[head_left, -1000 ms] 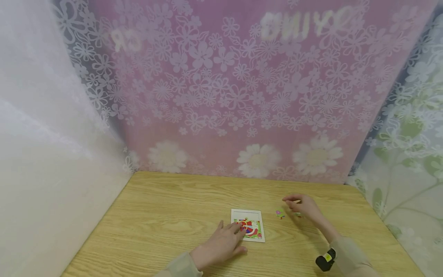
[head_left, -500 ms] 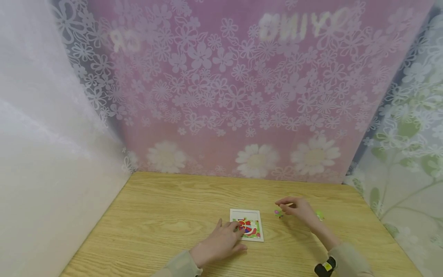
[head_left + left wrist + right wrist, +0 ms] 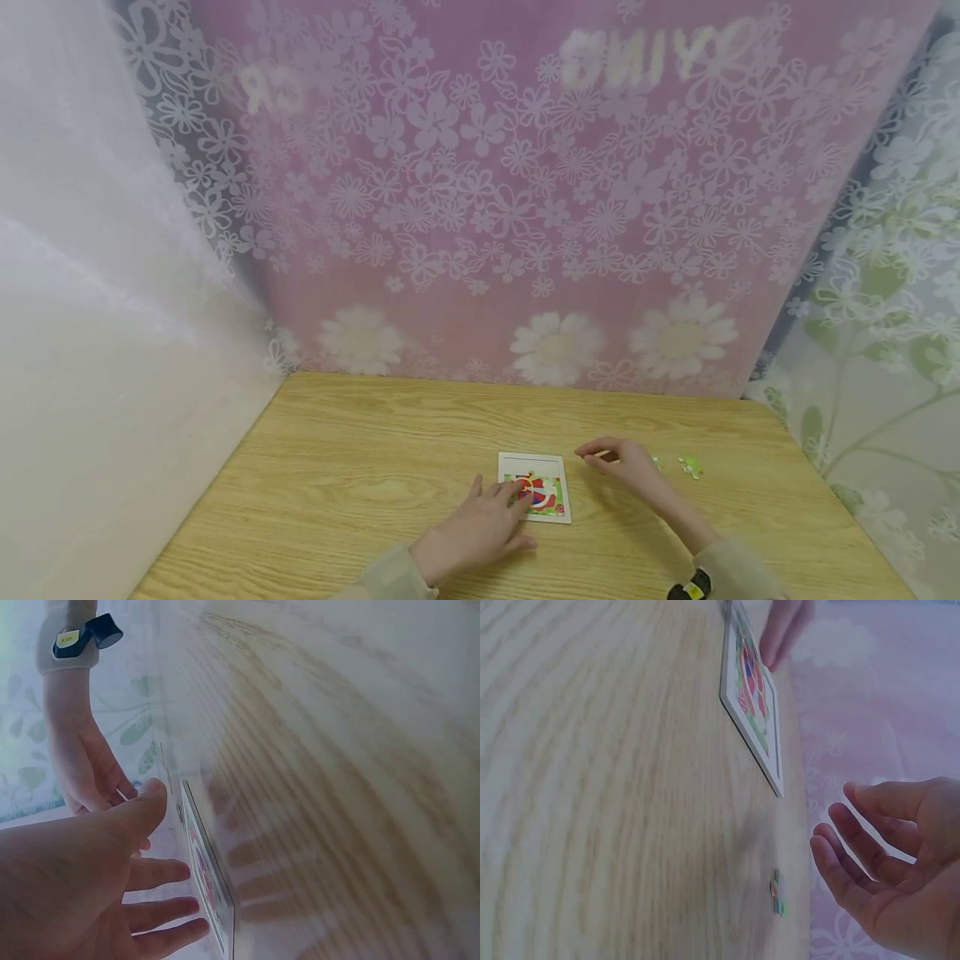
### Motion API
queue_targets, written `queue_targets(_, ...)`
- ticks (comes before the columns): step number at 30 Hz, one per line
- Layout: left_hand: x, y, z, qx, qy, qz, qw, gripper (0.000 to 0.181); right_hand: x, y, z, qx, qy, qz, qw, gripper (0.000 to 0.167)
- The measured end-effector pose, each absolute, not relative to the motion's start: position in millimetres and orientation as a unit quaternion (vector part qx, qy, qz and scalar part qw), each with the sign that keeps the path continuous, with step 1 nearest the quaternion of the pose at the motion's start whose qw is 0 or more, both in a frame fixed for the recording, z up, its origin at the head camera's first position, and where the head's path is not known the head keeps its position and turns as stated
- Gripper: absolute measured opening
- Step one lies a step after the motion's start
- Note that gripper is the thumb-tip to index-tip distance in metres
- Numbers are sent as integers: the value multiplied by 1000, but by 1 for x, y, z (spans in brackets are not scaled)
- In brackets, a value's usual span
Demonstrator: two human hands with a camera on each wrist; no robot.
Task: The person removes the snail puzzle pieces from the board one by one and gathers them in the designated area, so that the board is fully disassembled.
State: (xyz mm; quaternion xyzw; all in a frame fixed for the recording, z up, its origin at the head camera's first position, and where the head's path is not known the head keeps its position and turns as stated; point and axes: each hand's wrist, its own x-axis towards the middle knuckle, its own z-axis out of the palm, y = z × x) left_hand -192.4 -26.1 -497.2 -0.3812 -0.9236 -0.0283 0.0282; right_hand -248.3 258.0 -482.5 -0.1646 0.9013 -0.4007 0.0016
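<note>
A small picture puzzle in a white frame [image 3: 555,493] lies on the wooden table, showing red, blue and green parts; its top strip is plain white. My left hand [image 3: 478,527] rests its spread fingertips on the left part of the picture, covering some of it. To the right of the frame, my right hand [image 3: 630,471] hovers above the table, its fingers bent loosely. In the right wrist view, the thumb and fingers of that hand [image 3: 900,862] stand apart with nothing visible between them. A small colourful piece [image 3: 778,892] lies on the table below it.
Green and white pieces [image 3: 691,467] lie to the right of my right hand, one partly hidden behind it. A pink flowered curtain [image 3: 480,208] hangs behind the wooden table [image 3: 360,467], with pale sheets at both sides.
My right hand has moved left toward the frame, uncovering the green and white pieces and now hiding the purple and green piece in the head view. My left hand has stayed on the picture.
</note>
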Motion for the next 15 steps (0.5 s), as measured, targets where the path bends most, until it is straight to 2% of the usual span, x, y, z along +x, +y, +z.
queue_targets(4, -192, -21, -497, -390, -919, -27, 38, 62, -246, 250, -486, -174, 906, -387, -1, 19)
queue_targets(15, -190, -14, -502, -384, -923, -6, -11, 73, -242, 228, -493, -176, 913, -368, 23, 16)
